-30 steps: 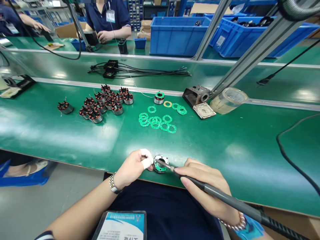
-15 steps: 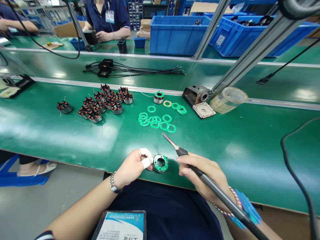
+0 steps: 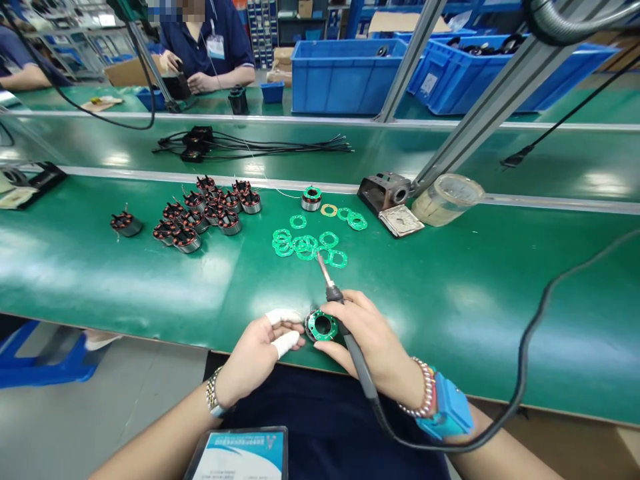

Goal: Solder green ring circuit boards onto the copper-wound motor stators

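Observation:
A round motor stator topped with a green circuit ring (image 3: 321, 326) sits on the green bench near its front edge. My left hand (image 3: 260, 353), with white tape on two fingers, holds its near left side. My right hand (image 3: 367, 340) is shut around a black soldering iron (image 3: 345, 327) and rests just right of the ring. The iron's metal tip (image 3: 324, 271) points away from me, clear of the ring and above the bench.
Several wound stators (image 3: 200, 217) and green rings (image 3: 303, 245) lie ahead on the bench. Further right stand a metal iron holder (image 3: 384, 192) and a clear tape roll (image 3: 447, 199). The iron's black cable (image 3: 525, 360) crosses the right side. A co-worker (image 3: 205, 47) sits beyond, near blue bins (image 3: 345, 77).
The iron's tip has lifted off the ring and swung up to point away from me. My right hand has moved left, closer to the ring. My left hand stays on the stator.

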A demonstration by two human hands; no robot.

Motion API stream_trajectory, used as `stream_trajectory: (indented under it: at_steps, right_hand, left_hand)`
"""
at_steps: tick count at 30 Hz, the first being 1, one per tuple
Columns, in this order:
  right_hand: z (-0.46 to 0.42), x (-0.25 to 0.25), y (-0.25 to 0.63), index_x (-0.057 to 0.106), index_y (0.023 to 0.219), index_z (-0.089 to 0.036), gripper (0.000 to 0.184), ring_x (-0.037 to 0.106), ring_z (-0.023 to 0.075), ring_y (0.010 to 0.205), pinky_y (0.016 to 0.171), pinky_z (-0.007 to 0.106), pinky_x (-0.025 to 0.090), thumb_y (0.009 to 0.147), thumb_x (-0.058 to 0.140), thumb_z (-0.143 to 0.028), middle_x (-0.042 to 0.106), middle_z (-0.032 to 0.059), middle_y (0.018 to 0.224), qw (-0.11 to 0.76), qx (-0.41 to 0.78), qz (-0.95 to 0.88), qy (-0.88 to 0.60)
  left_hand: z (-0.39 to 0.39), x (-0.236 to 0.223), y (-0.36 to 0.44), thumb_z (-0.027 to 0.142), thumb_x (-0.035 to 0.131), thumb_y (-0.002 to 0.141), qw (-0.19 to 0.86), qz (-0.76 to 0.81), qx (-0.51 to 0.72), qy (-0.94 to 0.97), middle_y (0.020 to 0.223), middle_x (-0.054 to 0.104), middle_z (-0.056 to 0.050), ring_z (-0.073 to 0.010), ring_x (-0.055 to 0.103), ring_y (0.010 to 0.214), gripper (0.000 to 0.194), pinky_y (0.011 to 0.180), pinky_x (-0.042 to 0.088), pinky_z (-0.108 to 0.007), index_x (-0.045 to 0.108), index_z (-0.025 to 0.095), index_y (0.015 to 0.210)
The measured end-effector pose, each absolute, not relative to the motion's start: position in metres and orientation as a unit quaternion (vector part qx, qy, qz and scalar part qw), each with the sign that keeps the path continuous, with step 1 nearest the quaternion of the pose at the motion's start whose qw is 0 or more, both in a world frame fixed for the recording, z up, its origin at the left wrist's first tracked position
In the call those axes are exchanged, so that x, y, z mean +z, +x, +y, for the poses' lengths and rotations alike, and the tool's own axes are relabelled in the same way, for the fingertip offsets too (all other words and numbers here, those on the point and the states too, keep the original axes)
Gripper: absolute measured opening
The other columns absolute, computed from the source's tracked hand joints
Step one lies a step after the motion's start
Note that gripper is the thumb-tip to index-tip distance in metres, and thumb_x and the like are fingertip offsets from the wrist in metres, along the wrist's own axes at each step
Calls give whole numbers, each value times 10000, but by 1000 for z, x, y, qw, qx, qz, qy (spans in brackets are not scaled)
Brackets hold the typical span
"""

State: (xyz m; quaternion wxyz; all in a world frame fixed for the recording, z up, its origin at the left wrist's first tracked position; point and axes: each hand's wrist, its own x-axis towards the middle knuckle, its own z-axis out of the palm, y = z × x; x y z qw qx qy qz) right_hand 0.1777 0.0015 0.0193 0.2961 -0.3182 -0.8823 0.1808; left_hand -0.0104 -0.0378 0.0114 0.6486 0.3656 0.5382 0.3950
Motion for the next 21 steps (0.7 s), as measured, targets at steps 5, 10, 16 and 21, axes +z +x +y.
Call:
stream_trajectory:
  at_steps: [5, 10, 16, 21]
  right_hand:
    - [-9, 13, 172, 483, 1019, -159, 267, 484, 255, 873, 707, 405, 489, 805, 589, -280, 577, 87, 825, 320, 149, -865, -357]
    - [-12, 15, 170, 481, 1033, -157, 289, 495, 261, 870, 694, 405, 488, 800, 595, -283, 576, 98, 845, 333, 145, -857, -367]
    - [0, 20, 166, 492, 1024, -184, 203, 531, 190, 823, 701, 312, 489, 831, 517, -125, 590, 67, 864, 380, 213, -844, -313]
    - [13, 18, 160, 511, 982, -194, 200, 517, 184, 802, 677, 303, 466, 814, 506, -85, 610, 34, 784, 366, 208, -871, -255]
  left_hand:
    - [-38, 16, -5, 237, 640, 689, 645, 541, 383, 379, 672, 624, -1, -121, 578, 623, 99, 646, 479, -250, 616, 149, 727]
    - [-29, 19, -4, 267, 667, 657, 660, 519, 377, 392, 599, 575, 16, -95, 524, 543, 146, 568, 446, -222, 587, 145, 664]
    - [-19, 17, -3, 263, 673, 627, 670, 518, 360, 391, 524, 535, 31, -83, 485, 480, 174, 523, 412, -215, 551, 141, 604]
    - [-18, 17, -4, 287, 676, 640, 666, 518, 346, 410, 527, 515, 39, -74, 453, 485, 196, 515, 388, -205, 548, 140, 624]
